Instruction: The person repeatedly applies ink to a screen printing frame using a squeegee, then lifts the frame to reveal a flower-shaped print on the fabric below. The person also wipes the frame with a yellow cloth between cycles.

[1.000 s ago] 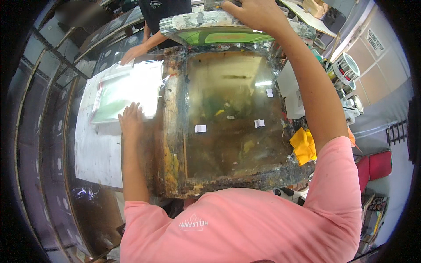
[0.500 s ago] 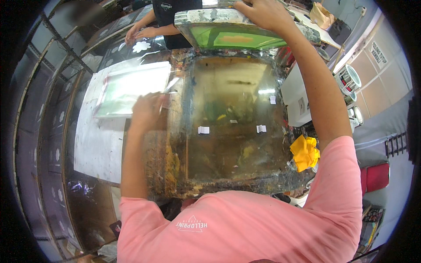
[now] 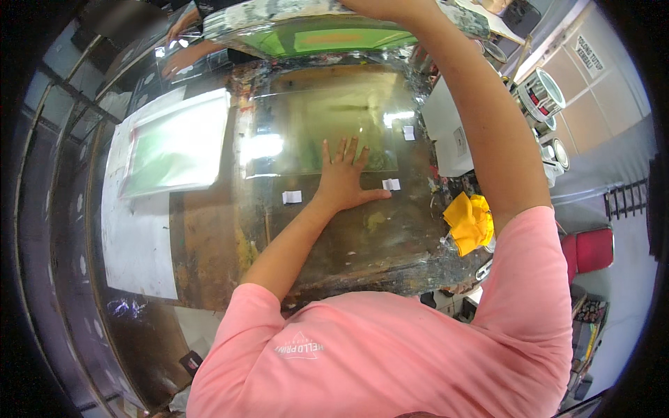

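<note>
My left hand point(image 3: 343, 180) lies palm down with fingers spread on a clear plastic sheet point(image 3: 279, 164), which rests on the glossy brown printing board point(image 3: 334, 233). Small white tabs sit on the board: one tab point(image 3: 291, 197) left of the hand, another tab point(image 3: 393, 184) by my thumb, and a third tab point(image 3: 408, 133) farther right. At the far side, my right hand point(image 3: 390, 8) grips the top edge of a raised, tilted screen-printing frame point(image 3: 279, 35) with green mesh; the picture's upper edge cuts off part of that hand.
To the left, a stack of clear plastic sheets point(image 3: 180, 143) lies over white paper point(image 3: 143, 244). A crumpled yellow cloth point(image 3: 468, 221), a white box point(image 3: 446, 129) and paint cans point(image 3: 540, 94) line the right. Another person's hands point(image 3: 185, 59) show at upper left.
My left hand has moved right from the stack to the board, where a clear sheet now lies under it. My right hand still holds the frame up. The whole view has shifted slightly.
</note>
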Action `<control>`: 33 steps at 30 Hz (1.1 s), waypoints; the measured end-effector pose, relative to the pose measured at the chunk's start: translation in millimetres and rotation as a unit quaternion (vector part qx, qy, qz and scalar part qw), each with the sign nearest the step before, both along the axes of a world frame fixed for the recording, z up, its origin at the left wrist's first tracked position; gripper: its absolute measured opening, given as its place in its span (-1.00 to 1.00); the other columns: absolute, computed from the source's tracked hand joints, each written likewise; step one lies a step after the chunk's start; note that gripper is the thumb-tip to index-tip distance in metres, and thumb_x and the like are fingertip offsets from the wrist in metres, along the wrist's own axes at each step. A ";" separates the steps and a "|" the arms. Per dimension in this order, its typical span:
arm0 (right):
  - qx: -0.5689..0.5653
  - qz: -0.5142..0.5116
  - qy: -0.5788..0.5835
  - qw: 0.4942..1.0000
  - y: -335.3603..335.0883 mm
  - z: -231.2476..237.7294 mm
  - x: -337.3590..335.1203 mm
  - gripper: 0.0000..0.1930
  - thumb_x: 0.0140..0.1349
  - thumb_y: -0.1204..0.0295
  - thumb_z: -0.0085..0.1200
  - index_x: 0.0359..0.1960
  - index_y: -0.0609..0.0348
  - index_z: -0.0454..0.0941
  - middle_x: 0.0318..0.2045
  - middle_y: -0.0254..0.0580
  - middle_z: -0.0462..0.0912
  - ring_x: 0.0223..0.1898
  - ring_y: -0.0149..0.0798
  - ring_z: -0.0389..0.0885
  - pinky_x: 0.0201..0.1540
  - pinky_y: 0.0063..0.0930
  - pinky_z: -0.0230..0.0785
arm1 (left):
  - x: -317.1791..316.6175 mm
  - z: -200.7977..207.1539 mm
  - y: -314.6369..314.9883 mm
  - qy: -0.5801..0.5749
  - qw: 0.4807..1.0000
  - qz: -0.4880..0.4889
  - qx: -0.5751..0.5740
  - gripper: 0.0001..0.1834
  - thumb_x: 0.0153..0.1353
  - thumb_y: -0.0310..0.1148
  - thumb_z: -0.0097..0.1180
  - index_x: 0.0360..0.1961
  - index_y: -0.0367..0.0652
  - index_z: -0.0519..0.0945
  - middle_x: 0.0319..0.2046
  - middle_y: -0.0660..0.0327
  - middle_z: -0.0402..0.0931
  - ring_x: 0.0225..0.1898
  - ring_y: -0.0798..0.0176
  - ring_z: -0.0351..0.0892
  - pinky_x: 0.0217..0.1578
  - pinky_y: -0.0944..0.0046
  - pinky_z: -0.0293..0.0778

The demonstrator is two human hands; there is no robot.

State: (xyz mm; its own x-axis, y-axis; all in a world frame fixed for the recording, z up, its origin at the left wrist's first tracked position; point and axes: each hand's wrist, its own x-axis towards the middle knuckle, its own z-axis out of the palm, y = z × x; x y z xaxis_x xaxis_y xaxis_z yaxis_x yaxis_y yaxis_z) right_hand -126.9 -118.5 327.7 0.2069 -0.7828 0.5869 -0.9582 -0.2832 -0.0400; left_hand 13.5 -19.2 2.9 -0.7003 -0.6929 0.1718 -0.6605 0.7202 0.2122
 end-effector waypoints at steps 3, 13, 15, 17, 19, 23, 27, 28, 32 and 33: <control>0.013 -0.005 0.006 1.000 1.6 3.0 3.1 -0.33 0.35 -0.12 -0.11 -0.33 0.34 0.75 -0.26 0.31 0.75 -0.11 0.27 0.73 0.03 0.09 0.54 | -15.4 -1.2 8.7 0.004 1.000 0.022 -0.007 0.43 -0.07 0.81 -0.11 0.54 -0.19 0.29 0.59 -0.17 0.02 0.62 -0.25 -0.06 0.48 -0.53 -0.58; -0.005 0.019 -0.001 1.000 -2.1 -3.0 3.7 -0.35 0.33 -0.08 -0.13 -0.34 0.34 0.76 -0.26 0.28 0.77 -0.10 0.23 0.75 0.06 0.03 0.56 | -27.0 0.5 29.8 0.039 0.999 0.016 -0.034 0.38 -0.02 0.80 -0.17 0.46 -0.25 0.42 0.49 -0.20 0.23 0.52 -0.27 0.16 0.42 -0.64 -0.61; 0.005 0.006 0.000 1.000 -2.1 -2.0 4.0 -0.34 0.33 -0.09 -0.13 -0.34 0.34 0.76 -0.25 0.29 0.77 -0.10 0.23 0.75 0.07 0.04 0.56 | -26.0 -0.5 30.7 0.039 0.999 0.015 -0.032 0.37 -0.02 0.79 -0.16 0.44 -0.26 0.44 0.48 -0.19 0.25 0.52 -0.27 0.17 0.43 -0.63 -0.60; 0.000 0.002 -0.003 1.000 -2.2 -2.5 4.3 -0.34 0.33 -0.11 -0.12 -0.33 0.33 0.77 -0.25 0.29 0.77 -0.10 0.24 0.75 0.07 0.04 0.56 | -25.6 1.6 31.4 0.042 0.999 0.012 -0.029 0.36 -0.02 0.78 -0.15 0.43 -0.26 0.45 0.47 -0.19 0.27 0.51 -0.27 0.19 0.44 -0.62 -0.58; -0.018 0.008 -0.012 1.000 -3.1 -5.6 4.6 -0.34 0.33 -0.12 -0.11 -0.32 0.33 0.77 -0.25 0.28 0.77 -0.10 0.25 0.75 0.08 0.03 0.56 | -24.6 4.0 31.9 0.047 0.999 0.009 -0.024 0.35 -0.02 0.77 -0.12 0.42 -0.27 0.47 0.45 -0.19 0.30 0.50 -0.26 0.21 0.46 -0.60 -0.56; -0.013 -0.013 -0.023 1.000 4.5 -4.5 10.9 -0.34 0.33 -0.13 -0.10 -0.32 0.32 0.76 -0.28 0.29 0.76 -0.12 0.26 0.74 0.04 0.06 0.55 | -25.4 -2.1 30.6 0.090 0.994 0.000 -0.062 0.29 -0.04 0.75 -0.05 0.34 -0.25 0.54 0.37 -0.18 0.40 0.43 -0.26 0.32 0.47 -0.59 -0.46; -0.002 -0.030 0.002 1.000 11.9 -4.0 -3.7 -0.36 0.33 -0.10 -0.07 -0.35 0.34 0.74 -0.32 0.31 0.74 -0.17 0.28 0.74 -0.04 0.10 0.54 | -34.2 -1.6 31.6 0.229 0.969 -0.056 -0.075 0.10 -0.02 0.60 0.18 0.22 -0.20 0.64 0.19 -0.09 0.54 0.27 -0.23 0.48 0.44 -0.47 0.00; -0.002 -0.006 -0.011 1.000 10.9 -10.5 4.7 -0.36 0.33 -0.10 -0.06 -0.36 0.35 0.73 -0.32 0.31 0.74 -0.18 0.28 0.74 -0.06 0.10 0.54 | -22.2 6.6 27.0 0.265 0.960 -0.053 -0.072 0.04 -0.01 0.55 0.25 0.18 -0.19 0.66 0.14 -0.05 0.57 0.21 -0.22 0.53 0.41 -0.42 0.14; -0.055 0.057 -0.002 0.997 16.5 -25.8 7.0 -0.52 0.41 0.00 -0.02 -0.17 0.21 0.69 -0.29 0.19 0.73 -0.20 0.28 0.69 -0.05 0.07 0.50 | 8.8 120.4 13.6 0.382 0.897 -0.055 -0.216 -0.10 -0.04 0.39 0.41 0.12 -0.14 0.69 0.00 0.07 0.59 0.03 -0.11 0.55 0.16 -0.25 0.39; -0.064 0.072 0.008 0.995 17.4 -29.5 2.5 -0.56 0.45 0.05 -0.03 -0.03 0.16 0.68 -0.24 0.17 0.73 -0.18 0.28 0.67 -0.06 0.07 0.49 | 15.4 160.1 3.4 0.385 0.869 -0.050 -0.306 -0.10 -0.05 0.37 0.43 0.14 -0.12 0.67 -0.04 0.09 0.59 -0.01 -0.09 0.54 0.11 -0.22 0.39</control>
State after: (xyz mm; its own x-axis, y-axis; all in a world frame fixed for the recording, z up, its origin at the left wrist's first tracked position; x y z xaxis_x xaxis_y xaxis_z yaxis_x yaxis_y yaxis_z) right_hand -124.5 -101.1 298.2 0.3219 -0.6633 0.6755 -0.9075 -0.4195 0.0206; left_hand 28.9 -15.8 162.9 -0.2659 -0.2495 0.9312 -0.4205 0.8992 0.1208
